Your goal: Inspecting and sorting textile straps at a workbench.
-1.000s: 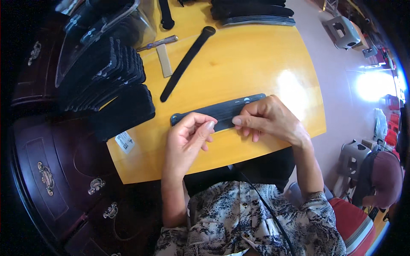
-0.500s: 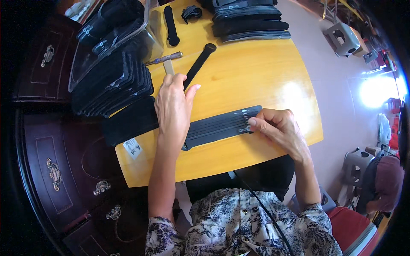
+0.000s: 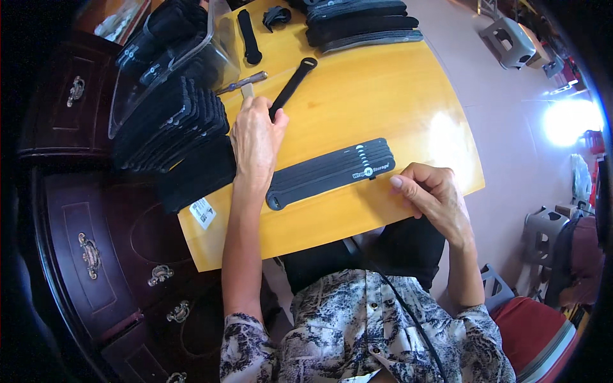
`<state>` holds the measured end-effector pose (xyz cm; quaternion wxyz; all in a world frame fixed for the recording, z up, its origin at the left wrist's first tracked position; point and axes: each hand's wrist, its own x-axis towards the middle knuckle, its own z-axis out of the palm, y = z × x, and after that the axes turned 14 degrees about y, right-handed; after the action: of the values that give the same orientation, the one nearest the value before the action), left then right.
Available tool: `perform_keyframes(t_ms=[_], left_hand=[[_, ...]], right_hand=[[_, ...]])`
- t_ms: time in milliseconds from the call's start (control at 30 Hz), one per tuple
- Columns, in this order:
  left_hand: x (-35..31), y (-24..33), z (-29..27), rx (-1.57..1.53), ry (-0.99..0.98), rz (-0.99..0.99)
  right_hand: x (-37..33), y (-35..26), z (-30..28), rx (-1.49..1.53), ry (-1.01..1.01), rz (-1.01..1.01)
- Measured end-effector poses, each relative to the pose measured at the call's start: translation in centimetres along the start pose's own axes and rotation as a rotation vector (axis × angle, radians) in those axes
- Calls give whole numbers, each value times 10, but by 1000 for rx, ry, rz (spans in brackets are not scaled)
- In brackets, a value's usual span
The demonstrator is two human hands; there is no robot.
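A flat bundle of dark grey straps [image 3: 325,173] lies slantwise on the yellow table, a pale printed mark near its right end. My right hand [image 3: 439,203] hovers just off that end, thumb and fingers pinched together, with nothing visible in them. Farther up, my left hand [image 3: 255,137] rests back-up with its thumb apart from the bent fingers. A loose black strap [image 3: 292,88] with an eyelet runs down to between that thumb and the index finger. A beige flat strip [image 3: 247,90] shows beyond the fingertips, which are hidden.
Left of my left hand stand a row of black straps [image 3: 172,127] and a clear plastic bin [image 3: 223,54] of more. A screwdriver [image 3: 241,83], a short black strap [image 3: 249,37] and a strap stack [image 3: 364,29] lie farther back. A white label [image 3: 203,212] sits near the edge.
My right hand has let go of the strap bundle and drawn off to its right. The whole view has shifted slightly. My left hand stays beside the loose strap.
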<state>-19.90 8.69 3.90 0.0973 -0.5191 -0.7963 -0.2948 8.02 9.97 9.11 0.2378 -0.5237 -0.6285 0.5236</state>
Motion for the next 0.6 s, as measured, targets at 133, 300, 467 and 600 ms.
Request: perform_keyframes(t_ms=[133,300,467,600], left_hand=[[1,21,-31,-94,53,0],[-28,77,-100,-302,-16,86],[-58,88,-107,-378,19,476],[-61,105,-99,-434,-90,598]], right_hand=[[-5,-8,-1,6,-3,0],[-14,-20,-7,116,37,2],[-43,-22,-32,391,136,-158],[-73,-8,-59,35,137,-151]])
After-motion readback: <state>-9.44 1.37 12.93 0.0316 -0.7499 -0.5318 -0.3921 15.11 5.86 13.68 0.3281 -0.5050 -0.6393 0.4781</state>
